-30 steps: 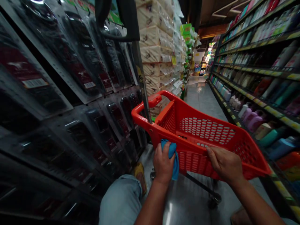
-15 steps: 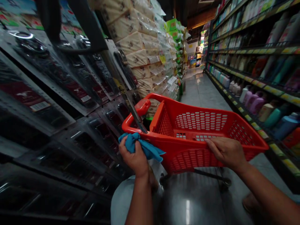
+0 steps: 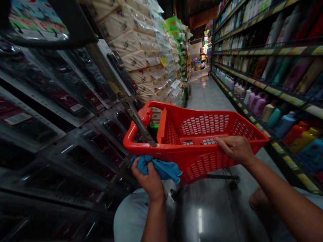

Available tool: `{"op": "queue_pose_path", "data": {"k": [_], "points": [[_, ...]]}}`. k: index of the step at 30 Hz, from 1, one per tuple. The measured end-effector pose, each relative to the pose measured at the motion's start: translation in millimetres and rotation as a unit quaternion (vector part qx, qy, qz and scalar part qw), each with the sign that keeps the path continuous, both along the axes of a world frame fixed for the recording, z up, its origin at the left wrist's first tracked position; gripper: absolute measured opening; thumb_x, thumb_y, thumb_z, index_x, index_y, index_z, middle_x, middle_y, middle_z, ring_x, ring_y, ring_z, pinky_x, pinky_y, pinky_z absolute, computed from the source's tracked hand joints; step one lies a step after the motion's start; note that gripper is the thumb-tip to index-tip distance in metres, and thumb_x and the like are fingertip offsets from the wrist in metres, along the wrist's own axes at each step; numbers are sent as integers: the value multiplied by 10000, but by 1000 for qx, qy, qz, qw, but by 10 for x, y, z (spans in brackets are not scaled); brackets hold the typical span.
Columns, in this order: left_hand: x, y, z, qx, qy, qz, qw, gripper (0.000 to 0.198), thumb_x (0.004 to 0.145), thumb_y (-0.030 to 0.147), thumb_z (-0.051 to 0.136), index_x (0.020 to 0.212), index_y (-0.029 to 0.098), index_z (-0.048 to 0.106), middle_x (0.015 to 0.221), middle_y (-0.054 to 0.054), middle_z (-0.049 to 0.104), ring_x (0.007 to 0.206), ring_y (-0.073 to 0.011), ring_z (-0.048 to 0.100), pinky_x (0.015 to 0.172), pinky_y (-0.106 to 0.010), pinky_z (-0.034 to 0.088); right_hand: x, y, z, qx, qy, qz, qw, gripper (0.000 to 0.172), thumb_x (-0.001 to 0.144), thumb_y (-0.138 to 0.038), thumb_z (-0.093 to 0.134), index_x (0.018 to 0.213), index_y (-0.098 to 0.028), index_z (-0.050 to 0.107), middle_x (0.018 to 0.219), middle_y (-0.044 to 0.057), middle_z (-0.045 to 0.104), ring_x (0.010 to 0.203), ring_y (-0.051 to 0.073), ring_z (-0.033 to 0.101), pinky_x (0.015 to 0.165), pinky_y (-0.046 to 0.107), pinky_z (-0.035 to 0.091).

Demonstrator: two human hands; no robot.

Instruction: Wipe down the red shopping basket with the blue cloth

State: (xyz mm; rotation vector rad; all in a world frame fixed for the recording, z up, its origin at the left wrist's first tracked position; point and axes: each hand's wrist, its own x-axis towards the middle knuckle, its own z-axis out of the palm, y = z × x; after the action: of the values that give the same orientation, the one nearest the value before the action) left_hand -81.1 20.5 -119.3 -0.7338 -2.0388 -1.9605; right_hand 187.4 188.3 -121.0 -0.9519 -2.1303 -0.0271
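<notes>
Blue cloth (image 3: 161,168), fisted in left hand (image 3: 148,179), wiped beneath red basket (image 3: 204,164) rim; right hand (image 3: 236,149) clamped that rim. Next stretch likely needed the same brace.

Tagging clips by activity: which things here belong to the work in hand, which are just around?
In use: left hand, blue cloth, red basket, right hand on its rim.
Just around: tissue packs, shelf bottles, hanging blister packs.

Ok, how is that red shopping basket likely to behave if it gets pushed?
Probably rolls easily: the red basket rides on a wheeled frame, a castor showing on the glossy floor. Likely light, being empty perforated plastic. It may skid when pressed, which fits the right hand gripping its rim while the left hand holds a blue cloth against it.
</notes>
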Motion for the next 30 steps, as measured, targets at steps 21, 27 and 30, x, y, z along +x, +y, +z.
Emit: {"op": "queue_pose_path", "data": {"k": [21,27,30], "points": [[538,-150,616,114,-182,-32,976,412,868,401,605,1263,305,537,1116,-4,642,867,-144,635,781,-293,529,-1149,-961,970,-126,265,145,945,313,997,-457,495,834,-209,594,662,-10,627,592,136,593,555,242,414],[146,-108,841,22,264,-57,963,270,853,274,678,1117,294,631,1106,8,633,1153,-199,573,1094,-408,411,-989,-925,895,-111,306,84,942,401,968,-511,539,697,-215,522,551,-43,519,499,106,495,514,234,352],[-4,-44,996,-46,243,-105,963,272,897,233,603,1160,296,620,1144,-8,620,1122,-195,595,1032,-381,461,-916,-934,889,-94,321,58,941,411,950,-500,575,663,-213,511,527,-54,474,474,95,449,494,233,332]]}}
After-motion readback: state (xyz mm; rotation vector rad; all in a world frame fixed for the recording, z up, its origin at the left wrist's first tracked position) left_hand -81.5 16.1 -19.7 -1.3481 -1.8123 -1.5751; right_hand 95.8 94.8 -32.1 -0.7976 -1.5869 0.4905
